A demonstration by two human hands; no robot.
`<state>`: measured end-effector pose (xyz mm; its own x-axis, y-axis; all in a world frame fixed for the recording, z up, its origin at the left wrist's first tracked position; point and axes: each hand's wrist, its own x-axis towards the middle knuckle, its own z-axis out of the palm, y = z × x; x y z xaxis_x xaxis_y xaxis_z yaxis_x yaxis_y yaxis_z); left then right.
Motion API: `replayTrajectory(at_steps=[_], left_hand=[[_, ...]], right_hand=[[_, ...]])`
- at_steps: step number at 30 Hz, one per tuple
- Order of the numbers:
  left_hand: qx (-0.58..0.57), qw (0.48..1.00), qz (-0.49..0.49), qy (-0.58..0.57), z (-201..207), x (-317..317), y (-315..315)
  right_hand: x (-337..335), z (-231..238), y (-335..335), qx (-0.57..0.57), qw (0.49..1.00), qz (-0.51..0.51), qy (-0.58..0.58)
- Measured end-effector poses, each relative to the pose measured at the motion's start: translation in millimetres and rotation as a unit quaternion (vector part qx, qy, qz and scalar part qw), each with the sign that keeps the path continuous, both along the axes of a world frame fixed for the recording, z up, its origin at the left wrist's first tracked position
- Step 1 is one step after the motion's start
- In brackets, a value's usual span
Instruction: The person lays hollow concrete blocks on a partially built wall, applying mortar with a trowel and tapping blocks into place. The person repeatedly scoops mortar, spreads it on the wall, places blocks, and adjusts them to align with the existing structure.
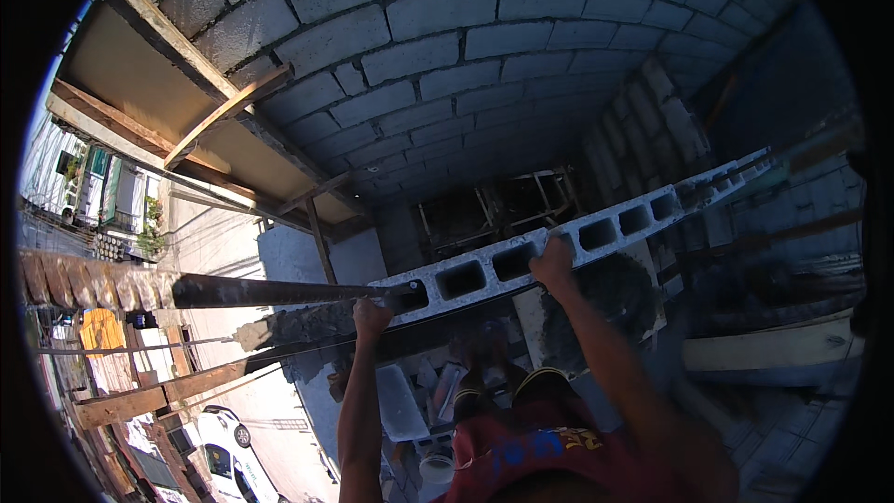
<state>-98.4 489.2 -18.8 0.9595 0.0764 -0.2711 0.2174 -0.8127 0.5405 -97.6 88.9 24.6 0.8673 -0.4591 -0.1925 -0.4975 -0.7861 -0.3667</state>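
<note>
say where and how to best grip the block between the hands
Likely by its two ends, from the body side: left hand on the left end, right hand on the right. The block is long, its cells open upward, giving handholds.

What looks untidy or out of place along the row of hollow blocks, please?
Only the grey, mortar-like heap stands out: it lies rough and ragged left of the hollow blocks, whose edges look straight.
</note>
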Motion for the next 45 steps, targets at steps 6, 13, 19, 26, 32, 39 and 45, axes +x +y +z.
replayTrajectory(at_steps=[6, 13, 19, 26, 32, 39, 45], left_hand=[[0.077, 0.996, 0.017, 0.048, -9.3, 0.1, -7.0], [0.072, 0.996, -0.011, 0.043, -41.6, 6.1, 1.1], [0.059, 0.996, -0.034, -0.057, -46.5, -4.4, 2.7], [0.055, 0.993, 0.013, 0.106, -26.5, 8.4, -5.2], [0.057, 0.998, -0.022, 0.012, -26.2, -0.4, -8.6], [0.054, 0.998, 0.011, 0.014, -15.1, -0.2, -13.1], [0.042, 0.997, 0.043, 0.047, -5.7, -5.3, -22.1]], right_hand=[[3.3, 8.2, 2.3, -0.006, 1.0, -0.02, 0.007], [4.9, 10.8, 4.8, 0.004, 0.999, -0.011, 0.047], [10.0, 3.4, 10.7, -0.02, 0.995, -0.05, 0.084], [9.7, -4.7, 3.8, -0.029, 0.994, 0.033, 0.102], [8.3, -9.0, 5.9, -0.032, 0.993, 0.004, 0.111], [5.0, -7.8, 15.5, -0.065, 0.995, 0.003, 0.077], [0.5, -11.3, 9.6, -0.055, 0.997, 0.013, 0.056]])
